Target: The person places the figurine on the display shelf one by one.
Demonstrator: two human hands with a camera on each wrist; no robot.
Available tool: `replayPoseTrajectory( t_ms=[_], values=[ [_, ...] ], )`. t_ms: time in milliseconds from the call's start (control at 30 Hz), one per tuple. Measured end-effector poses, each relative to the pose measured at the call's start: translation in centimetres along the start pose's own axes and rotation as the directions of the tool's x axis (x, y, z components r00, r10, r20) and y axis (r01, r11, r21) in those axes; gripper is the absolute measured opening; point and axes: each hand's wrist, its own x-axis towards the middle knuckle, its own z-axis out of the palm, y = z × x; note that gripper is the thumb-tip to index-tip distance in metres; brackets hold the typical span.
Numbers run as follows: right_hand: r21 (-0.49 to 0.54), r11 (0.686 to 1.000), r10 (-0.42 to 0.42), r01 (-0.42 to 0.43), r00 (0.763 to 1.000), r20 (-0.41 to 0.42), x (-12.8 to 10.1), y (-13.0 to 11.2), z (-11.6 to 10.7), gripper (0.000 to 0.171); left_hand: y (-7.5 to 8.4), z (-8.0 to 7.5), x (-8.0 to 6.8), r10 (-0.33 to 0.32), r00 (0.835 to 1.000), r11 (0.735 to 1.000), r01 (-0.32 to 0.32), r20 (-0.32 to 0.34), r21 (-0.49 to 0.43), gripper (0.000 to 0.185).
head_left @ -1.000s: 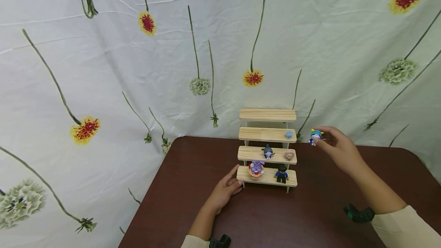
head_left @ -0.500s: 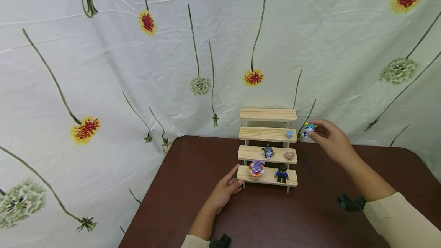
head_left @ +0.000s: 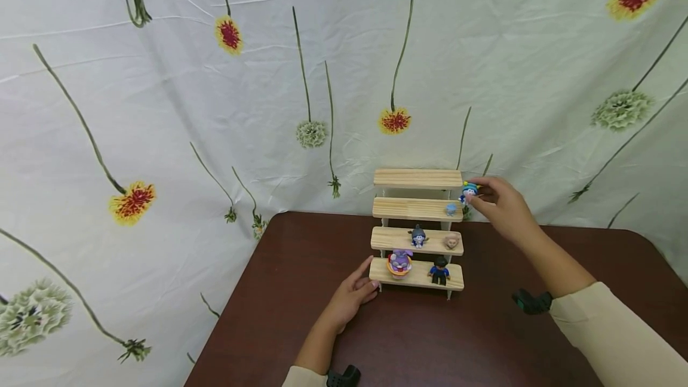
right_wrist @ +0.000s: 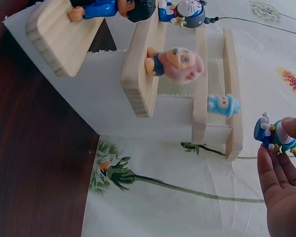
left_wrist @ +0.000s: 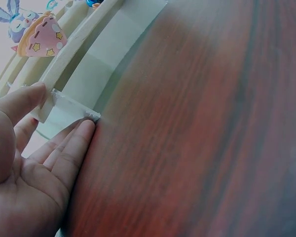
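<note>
My right hand (head_left: 502,205) pinches a small blue-and-white figurine (head_left: 469,191) with a turquoise hat between thumb and fingers. It hovers beside the right end of the stepped wooden display shelf (head_left: 403,209), near its upper tiers. In the right wrist view the held figurine (right_wrist: 275,134) is apart from the planks. With fairly straight fingers, my left hand (head_left: 348,298) touches the lower left end of the shelf. The left wrist view shows the thumb (left_wrist: 27,98) against the bottom plank's end, other fingers by the clear side support (left_wrist: 76,106).
A light-blue figure (head_left: 451,209) stands on the second tier from the top. Below are a dark-hatted figure (head_left: 418,236), a pinkish-haired figure (head_left: 451,243), a purple rabbit figure (head_left: 399,263) and a black-haired figure (head_left: 439,272). Floral cloth (head_left: 258,88) hangs behind the brown table (head_left: 301,249).
My right hand has carried the figurine left and slightly upward, closer to the shelf's right end. The left hand stays where it was, and the figures on the shelf have not moved.
</note>
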Motion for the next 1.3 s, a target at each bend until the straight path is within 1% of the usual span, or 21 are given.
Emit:
replayPoseTrajectory(
  t_ms=[233,467,733,1100,1300],
  values=[
    [0.012,1.000,-0.024,0.024,1.000,0.001,1.0,-0.4,1.1,0.045,0.1,0.0,-0.1,-0.007,1.000,1.000,0.007,-0.003,-0.007,0.064],
    [0.014,0.999,-0.040,0.040,0.999,0.025,1.5,-1.2,2.2,0.042,0.1,0.0,-0.1,-0.005,1.000,1.000,0.005,-0.001,-0.003,0.064],
    [0.018,0.998,-0.064,0.063,0.997,0.040,2.1,-1.3,3.6,0.040,0.1,0.0,0.0,-0.002,1.000,1.000,0.002,0.000,-0.004,0.064],
    [-0.003,0.999,-0.044,0.044,0.995,0.085,2.9,-1.6,4.6,0.038,0.2,0.0,0.0,0.008,1.000,1.000,-0.008,-0.002,0.001,0.064],
    [-0.066,0.998,-0.010,0.018,0.991,0.131,2.9,-1.6,5.1,0.039,0.2,0.0,-0.1,0.001,1.000,1.000,-0.001,-0.002,0.006,0.064]
  ],
)
